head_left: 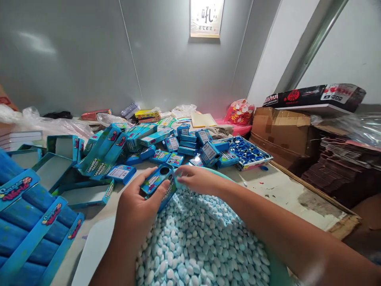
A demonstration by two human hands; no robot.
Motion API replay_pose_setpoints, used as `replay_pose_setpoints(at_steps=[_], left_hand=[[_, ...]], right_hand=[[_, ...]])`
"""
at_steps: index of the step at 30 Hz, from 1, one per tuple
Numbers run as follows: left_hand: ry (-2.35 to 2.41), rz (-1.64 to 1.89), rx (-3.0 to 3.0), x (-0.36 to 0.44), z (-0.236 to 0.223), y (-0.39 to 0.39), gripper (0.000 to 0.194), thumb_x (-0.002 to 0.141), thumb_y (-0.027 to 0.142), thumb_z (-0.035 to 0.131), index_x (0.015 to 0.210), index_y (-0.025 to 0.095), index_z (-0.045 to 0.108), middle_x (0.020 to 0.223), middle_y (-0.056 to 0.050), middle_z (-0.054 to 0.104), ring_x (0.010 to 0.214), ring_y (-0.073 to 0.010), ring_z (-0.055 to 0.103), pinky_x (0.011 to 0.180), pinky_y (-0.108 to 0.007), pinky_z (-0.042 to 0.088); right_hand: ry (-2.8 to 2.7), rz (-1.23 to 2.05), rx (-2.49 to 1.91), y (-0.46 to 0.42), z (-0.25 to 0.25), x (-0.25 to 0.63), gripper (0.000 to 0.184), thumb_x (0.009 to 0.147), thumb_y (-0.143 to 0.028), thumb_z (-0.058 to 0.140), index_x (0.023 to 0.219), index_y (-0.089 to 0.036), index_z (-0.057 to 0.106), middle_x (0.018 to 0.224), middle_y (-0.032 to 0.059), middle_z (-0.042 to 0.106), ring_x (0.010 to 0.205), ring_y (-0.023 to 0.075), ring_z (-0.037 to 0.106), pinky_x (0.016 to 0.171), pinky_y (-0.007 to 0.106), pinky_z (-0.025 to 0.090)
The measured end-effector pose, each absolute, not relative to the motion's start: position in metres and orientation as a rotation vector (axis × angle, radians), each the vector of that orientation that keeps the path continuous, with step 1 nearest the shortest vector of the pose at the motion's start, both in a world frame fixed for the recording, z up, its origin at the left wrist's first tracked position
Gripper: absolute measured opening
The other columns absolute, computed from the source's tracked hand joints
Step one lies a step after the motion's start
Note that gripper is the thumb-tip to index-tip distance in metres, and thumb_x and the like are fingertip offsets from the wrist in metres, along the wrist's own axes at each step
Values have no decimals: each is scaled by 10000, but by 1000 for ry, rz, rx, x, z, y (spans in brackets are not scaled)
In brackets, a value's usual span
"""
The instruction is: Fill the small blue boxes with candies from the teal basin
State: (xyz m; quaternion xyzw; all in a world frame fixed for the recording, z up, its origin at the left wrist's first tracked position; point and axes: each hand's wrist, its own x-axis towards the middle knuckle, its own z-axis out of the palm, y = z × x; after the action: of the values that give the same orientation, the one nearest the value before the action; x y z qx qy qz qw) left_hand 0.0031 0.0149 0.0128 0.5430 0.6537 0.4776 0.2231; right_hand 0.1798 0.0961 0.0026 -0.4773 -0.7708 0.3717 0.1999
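Note:
My left hand (pixel 138 200) is closed around a small blue candy box (pixel 154 180) with a round dark hole in its top face. The box is tilted over a teal tub (pixel 222 173) filled with pale blue and white oval candies (pixel 205 242). At the right end of the box is my right hand (pixel 193 178), its fingers curled together close to the box. What those fingers hold, if anything, is hidden. Just behind the hands lie several similar small blue boxes (pixel 175 159), and one more box (pixel 121 173) sits left of them.
Stacked blue display cartons (pixel 26 222) and opened cartons (pixel 61 169) crowd the left. A tray of blue round caps (pixel 248 151) stands back right. Beyond the table's wooden edge (pixel 315 194) are a brown cardboard box (pixel 282 133) and stacked dark sheets (pixel 336 167).

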Motion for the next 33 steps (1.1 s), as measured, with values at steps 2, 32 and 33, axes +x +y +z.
replay_pose_setpoints(at_steps=[2,32,33], left_hand=[[1852,1340,1449,3,13,16,612,738,577,756,1238,227,712,1021,-48,776,882,-263,744,804,-348,594],[1884,1208,1534,2,16,15,585,751,617,719,1227,278,699,1093,-18,769,929,-256,740,791,-310,591],[1873,1207,1548,1,14,17,578,749,614,723,1218,277,703,1107,-19,767,935,-256,740,779,-302,595]], right_hand=[[-2308,1010,-1346,88,-2,179,319,776,-333,729,1043,-159,727,953,104,687,893,279,631,730,361,491],[-2976,1006,-1388,75,12,175,773,819,-786,480,1143,-134,738,1011,148,730,831,322,656,627,397,494],[-2983,1045,-1369,75,13,176,834,780,-835,488,1141,-126,739,1000,150,730,824,327,657,627,402,500]])
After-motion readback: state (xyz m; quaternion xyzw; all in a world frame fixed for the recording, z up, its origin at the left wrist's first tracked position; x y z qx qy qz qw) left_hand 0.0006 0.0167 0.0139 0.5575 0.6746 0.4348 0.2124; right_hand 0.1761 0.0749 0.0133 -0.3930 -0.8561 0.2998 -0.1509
